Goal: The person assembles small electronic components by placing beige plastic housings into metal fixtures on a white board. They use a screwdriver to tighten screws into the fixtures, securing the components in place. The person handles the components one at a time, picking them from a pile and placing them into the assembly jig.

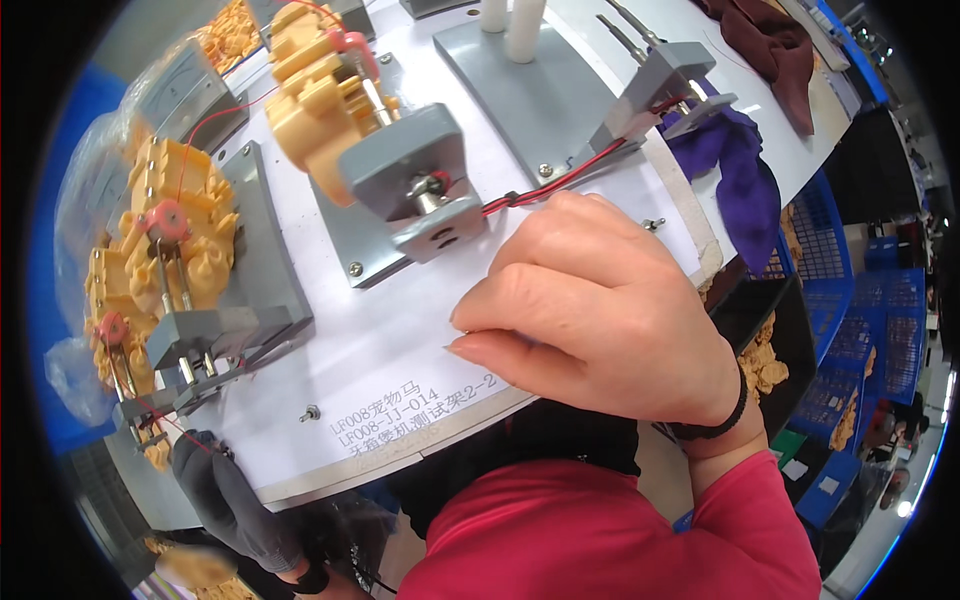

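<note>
My right hand [600, 310] is bare and closed in a pinch above a white sheet [380, 340] on the board. Whatever its thumb and finger hold is too small to make out. Just beyond it stands a grey test fixture [405, 165] with a yellow plastic part [310, 110] and red wires [560, 185]. My left hand [230, 500], in a dark grey glove, is low at the left, by the board's edge and a second fixture [215, 335] carrying yellow parts [185, 225]. Its fingers are mostly hidden. Small toggle switches [310, 412] poke up from the sheet.
A grey plate [510, 90] with white posts stands at the back, beside a metal-pinned grey block [660, 90]. Purple cloth [735, 185] and maroon cloth [775, 60] lie at the right. Beyond them are blue baskets [825, 260] and a black bin with yellow parts [762, 365].
</note>
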The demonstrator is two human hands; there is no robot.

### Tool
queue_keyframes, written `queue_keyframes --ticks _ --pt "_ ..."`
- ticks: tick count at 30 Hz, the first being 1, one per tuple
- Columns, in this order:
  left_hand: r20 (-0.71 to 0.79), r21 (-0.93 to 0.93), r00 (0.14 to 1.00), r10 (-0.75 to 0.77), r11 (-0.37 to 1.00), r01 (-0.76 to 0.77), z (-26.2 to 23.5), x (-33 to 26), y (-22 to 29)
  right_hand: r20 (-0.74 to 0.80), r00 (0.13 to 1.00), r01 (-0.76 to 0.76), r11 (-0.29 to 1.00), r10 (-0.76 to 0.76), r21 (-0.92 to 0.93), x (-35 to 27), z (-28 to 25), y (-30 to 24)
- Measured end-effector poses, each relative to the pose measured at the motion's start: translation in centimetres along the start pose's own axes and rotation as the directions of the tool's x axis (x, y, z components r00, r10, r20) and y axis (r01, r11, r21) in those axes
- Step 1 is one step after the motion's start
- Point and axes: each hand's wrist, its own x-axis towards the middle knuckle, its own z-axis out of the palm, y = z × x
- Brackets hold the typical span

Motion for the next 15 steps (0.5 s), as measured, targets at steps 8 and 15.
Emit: queue_keyframes --ticks 8,15 --pt "0.048 0.029 0.999 0.022 0.999 -0.024 -0.23 0.11 -0.19 0.017 1.0 0.003 1.0 -0.003 -0.014 0.11 -0.13 0.02" --pt "0.011 -0.017 1.0 -0.014 1.0 0.015 0.28 0.03 0.37 -0.008 1.0 0.018 1.0 -0.018 -0.007 0.11 0.2 0.24"
